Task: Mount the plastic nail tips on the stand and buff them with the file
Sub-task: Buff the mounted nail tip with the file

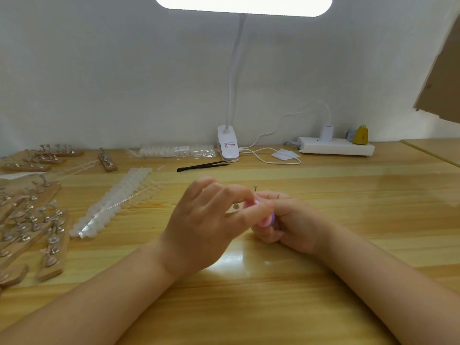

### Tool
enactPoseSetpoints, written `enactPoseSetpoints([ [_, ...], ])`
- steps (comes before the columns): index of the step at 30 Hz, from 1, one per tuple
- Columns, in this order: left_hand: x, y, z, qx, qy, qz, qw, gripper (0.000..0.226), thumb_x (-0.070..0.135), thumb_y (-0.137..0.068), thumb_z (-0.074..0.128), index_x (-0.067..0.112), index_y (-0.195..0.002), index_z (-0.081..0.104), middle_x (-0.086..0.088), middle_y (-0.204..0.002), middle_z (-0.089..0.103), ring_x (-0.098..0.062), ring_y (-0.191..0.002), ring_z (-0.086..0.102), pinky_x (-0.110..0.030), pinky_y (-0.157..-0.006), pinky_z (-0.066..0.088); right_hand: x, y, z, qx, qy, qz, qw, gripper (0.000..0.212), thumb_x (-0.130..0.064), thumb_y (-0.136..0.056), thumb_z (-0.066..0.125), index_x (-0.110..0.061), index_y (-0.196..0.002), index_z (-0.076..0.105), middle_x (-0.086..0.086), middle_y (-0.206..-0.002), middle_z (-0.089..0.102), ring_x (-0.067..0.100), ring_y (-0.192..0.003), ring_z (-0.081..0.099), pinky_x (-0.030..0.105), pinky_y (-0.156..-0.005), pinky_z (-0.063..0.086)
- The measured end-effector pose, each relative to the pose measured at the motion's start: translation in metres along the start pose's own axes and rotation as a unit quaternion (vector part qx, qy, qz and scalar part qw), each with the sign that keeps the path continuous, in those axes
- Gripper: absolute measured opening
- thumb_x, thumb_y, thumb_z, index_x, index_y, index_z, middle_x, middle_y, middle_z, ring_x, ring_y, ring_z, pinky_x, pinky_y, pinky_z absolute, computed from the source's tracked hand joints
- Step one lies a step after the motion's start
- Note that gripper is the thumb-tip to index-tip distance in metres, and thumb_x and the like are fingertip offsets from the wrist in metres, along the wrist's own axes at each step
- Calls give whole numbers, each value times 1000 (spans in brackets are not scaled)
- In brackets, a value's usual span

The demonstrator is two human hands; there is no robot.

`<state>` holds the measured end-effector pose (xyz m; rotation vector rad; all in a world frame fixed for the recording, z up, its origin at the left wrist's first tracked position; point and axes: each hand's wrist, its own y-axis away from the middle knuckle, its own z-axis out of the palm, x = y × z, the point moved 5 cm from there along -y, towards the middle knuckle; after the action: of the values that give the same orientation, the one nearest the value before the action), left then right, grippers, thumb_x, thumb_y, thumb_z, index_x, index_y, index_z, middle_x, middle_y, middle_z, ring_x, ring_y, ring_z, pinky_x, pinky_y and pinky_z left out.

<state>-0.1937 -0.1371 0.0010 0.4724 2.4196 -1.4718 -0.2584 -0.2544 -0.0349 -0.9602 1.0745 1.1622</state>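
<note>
Spare wooden stands with metal pegs and strips of clear plastic nail tips lie well left of the fingers, probably waiting their turn; the left hand pinches something hidden, seemingly steadying a tip on the stand in hand; the right hand curls round a pink-and-purple buffing file, pressed against the left fingertips.

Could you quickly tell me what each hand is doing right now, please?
Left hand: fingers pinch at the pink file, over the stand.
Right hand: curled round the file from the other side.
</note>
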Motion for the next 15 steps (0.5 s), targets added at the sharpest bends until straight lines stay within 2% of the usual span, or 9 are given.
enactPoseSetpoints([
  [3,-13,5,3,-31,-23,-40,998,38,3,-91,54,29,-119,50,0,-98,67,-19,-70,59,-37,-79,44,2,0,-3,15,-12,9,1000,18,-24,-87,54,-15,-74,60,-3,-62,42,7,-46,38,20,-41,15],
  [5,-19,7,1,-18,-31,-60,998,43,2,-88,60,29,-120,49,-1,-98,67,-20,-67,58,-37,-79,42,3,0,-3,20,-20,11,1000,18,-24,-88,53,-15,-73,58,-2,-63,40,7,-47,38,20,-41,14],
  [8,-6,3,1,13,-9,-11,1000,47,2,-88,59,28,-125,50,3,-108,55,-17,-78,55,-37,-83,42,1,-1,0,8,0,2,1000,15,-17,-87,50,-14,-77,61,-6,-57,47,5,-45,40,20,-41,14],
  [10,-2,3,4,-1,-13,13,1000,48,1,-87,58,29,-125,51,2,-109,54,-17,-81,53,-36,-85,42,-1,-1,1,-1,9,-4,1000,20,-18,-87,51,-17,-75,66,-7,-56,50,5,-44,40,20,-40,15],
  [13,-19,8,4,-35,-38,-39,998,47,0,-86,57,29,-123,50,-2,-99,66,-20,-72,57,-38,-81,43,1,-1,-1,14,-11,7,1000,21,-23,-87,53,-18,-69,63,-4,-61,43,7,-46,38,18,-39,16],
  [15,-26,8,1,-27,-43,-64,997,45,-1,-88,54,28,-122,50,-4,-96,67,-21,-69,58,-39,-81,42,3,-1,-2,18,-20,10,1000,22,-25,-88,52,-17,-69,59,-3,-62,40,7,-47,38,16,-39,17],
])
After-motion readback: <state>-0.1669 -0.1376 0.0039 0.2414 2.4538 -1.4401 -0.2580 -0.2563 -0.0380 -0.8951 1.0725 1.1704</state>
